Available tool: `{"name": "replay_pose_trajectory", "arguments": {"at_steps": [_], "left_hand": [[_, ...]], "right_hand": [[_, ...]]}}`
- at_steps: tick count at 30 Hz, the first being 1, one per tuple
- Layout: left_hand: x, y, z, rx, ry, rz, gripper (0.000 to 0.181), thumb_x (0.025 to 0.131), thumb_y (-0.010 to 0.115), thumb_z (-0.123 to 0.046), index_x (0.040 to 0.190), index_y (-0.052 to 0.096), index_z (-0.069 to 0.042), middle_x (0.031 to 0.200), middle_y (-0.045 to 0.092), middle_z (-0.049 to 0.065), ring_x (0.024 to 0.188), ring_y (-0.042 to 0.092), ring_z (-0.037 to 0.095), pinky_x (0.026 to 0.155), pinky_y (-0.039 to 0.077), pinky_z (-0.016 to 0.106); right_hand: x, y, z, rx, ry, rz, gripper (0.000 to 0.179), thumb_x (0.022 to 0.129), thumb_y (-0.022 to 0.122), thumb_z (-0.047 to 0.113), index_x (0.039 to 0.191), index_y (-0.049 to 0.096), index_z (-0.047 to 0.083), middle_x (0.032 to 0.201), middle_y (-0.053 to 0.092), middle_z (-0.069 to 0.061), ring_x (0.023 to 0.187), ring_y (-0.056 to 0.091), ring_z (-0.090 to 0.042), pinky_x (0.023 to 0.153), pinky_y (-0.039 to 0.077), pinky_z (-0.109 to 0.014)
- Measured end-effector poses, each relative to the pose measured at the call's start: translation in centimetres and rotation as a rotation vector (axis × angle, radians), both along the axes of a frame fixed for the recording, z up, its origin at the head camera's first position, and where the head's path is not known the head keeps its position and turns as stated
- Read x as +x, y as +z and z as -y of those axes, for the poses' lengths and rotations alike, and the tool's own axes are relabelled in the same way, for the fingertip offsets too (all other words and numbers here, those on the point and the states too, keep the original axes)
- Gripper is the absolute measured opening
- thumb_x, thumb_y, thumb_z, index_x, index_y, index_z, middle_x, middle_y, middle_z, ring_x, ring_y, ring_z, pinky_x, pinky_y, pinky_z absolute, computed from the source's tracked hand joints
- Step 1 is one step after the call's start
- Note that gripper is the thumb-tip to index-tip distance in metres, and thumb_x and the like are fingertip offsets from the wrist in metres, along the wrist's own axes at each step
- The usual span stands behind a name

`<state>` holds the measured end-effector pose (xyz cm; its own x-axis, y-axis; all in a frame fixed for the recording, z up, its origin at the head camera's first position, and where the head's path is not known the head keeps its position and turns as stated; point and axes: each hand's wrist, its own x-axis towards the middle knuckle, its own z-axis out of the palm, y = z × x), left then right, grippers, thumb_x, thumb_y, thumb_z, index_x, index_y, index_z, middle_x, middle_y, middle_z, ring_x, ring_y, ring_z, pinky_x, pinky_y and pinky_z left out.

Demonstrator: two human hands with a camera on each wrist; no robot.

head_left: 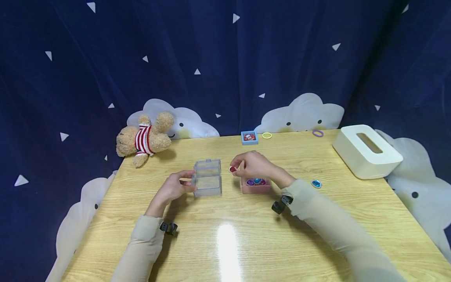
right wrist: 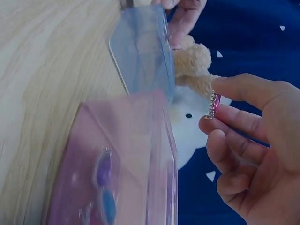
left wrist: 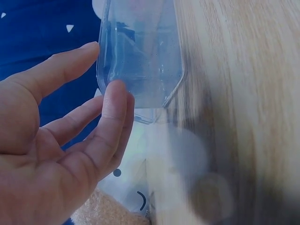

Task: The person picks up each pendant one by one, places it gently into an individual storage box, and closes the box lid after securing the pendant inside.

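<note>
My right hand (head_left: 254,164) pinches a red gem (head_left: 233,169) with a sparkling silver rim between thumb and fingertips, just above and left of a pink see-through box (head_left: 254,189). Inside that box lie purple, blue and red gems; my hand and wrist cover part of it. To the left stands a clear bluish box (head_left: 208,192), its lid raised at the back. My left hand (head_left: 173,187) is against the left end of the clear box, its thumb and loosely bent fingertips spread along the rim and end wall (left wrist: 145,70).
A blue gem (head_left: 316,184) lies right of my right forearm. Toward the back are a small blue square frame (head_left: 249,138), a yellow ring (head_left: 267,135) and a purple ring (head_left: 318,133). A teddy bear (head_left: 143,139) lies back left; a white tissue box (head_left: 366,152) stands right.
</note>
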<state>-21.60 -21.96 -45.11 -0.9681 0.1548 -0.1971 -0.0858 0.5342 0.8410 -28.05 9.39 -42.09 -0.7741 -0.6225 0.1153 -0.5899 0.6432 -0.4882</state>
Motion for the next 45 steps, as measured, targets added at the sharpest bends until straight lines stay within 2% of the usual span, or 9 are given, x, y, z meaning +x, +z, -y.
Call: {"name": "replay_pose_trajectory", "arguments": {"at_steps": [9, 15, 23, 30, 37, 45], "left_hand": [[0.0, 0.0, 0.0, -0.003, 0.013, -0.008, 0.062, 0.086, 0.077, -0.007, 0.143, 0.053, -0.005, 0.142, 0.055, 0.020, 0.117, 0.062, 0.033, 0.083, 0.056, 0.028], [0.0, -0.2, -0.1, 0.015, 0.006, -0.007, 0.063, 0.086, 0.077, -0.007, 0.143, 0.051, -0.001, 0.140, 0.056, 0.024, 0.114, 0.065, 0.034, 0.084, 0.056, 0.028], [0.1, -0.2, 0.0, 0.026, -0.001, -0.017, 0.065, 0.085, 0.078, -0.008, 0.143, 0.051, 0.000, 0.141, 0.055, 0.025, 0.117, 0.064, 0.038, 0.088, 0.057, 0.032], [0.3, 0.3, -0.2, 0.019, -0.011, -0.020, 0.065, 0.085, 0.077, -0.007, 0.144, 0.050, 0.001, 0.142, 0.054, 0.026, 0.117, 0.062, 0.040, 0.090, 0.058, 0.036], [0.0, -0.3, 0.1, 0.008, -0.005, -0.018, 0.065, 0.085, 0.078, -0.009, 0.144, 0.051, -0.002, 0.142, 0.055, 0.023, 0.116, 0.064, 0.036, 0.088, 0.058, 0.032], [-0.1, -0.3, 0.1, 0.008, -0.007, -0.017, 0.066, 0.085, 0.078, -0.009, 0.144, 0.050, -0.002, 0.143, 0.054, 0.023, 0.117, 0.063, 0.037, 0.089, 0.058, 0.033]], "right_hand": [[-0.1, -0.6, 2.9, 0.004, 0.047, 0.019, 0.021, 0.088, 0.075, 0.033, 0.107, 0.075, 0.025, 0.101, 0.074, 0.009, 0.069, 0.059, -0.004, 0.068, 0.050, -0.023], [0.1, -0.9, 4.7, 0.011, 0.089, 0.004, 0.022, 0.088, 0.075, 0.030, 0.108, 0.076, 0.023, 0.102, 0.074, 0.008, 0.069, 0.058, -0.005, 0.068, 0.050, -0.022], [0.1, -1.8, 6.8, 0.034, 0.116, 0.014, 0.025, 0.085, 0.077, 0.027, 0.108, 0.076, 0.019, 0.100, 0.075, 0.006, 0.099, 0.070, -0.015, 0.090, 0.054, -0.030], [0.0, -2.8, 8.0, 0.097, 0.138, 0.038, 0.025, 0.083, 0.080, 0.027, 0.106, 0.076, 0.017, 0.096, 0.076, 0.005, 0.095, 0.071, -0.017, 0.085, 0.054, -0.031], [-0.3, -3.6, 8.8, 0.148, 0.118, 0.046, 0.022, 0.081, 0.082, 0.030, 0.101, 0.077, 0.022, 0.090, 0.076, 0.011, 0.085, 0.068, -0.005, 0.080, 0.054, -0.025], [-0.4, -3.6, 9.3, 0.198, 0.091, 0.070, 0.013, 0.081, 0.082, 0.030, 0.092, 0.078, 0.025, 0.086, 0.074, 0.013, 0.080, 0.064, -0.006, 0.073, 0.053, -0.026]]}}
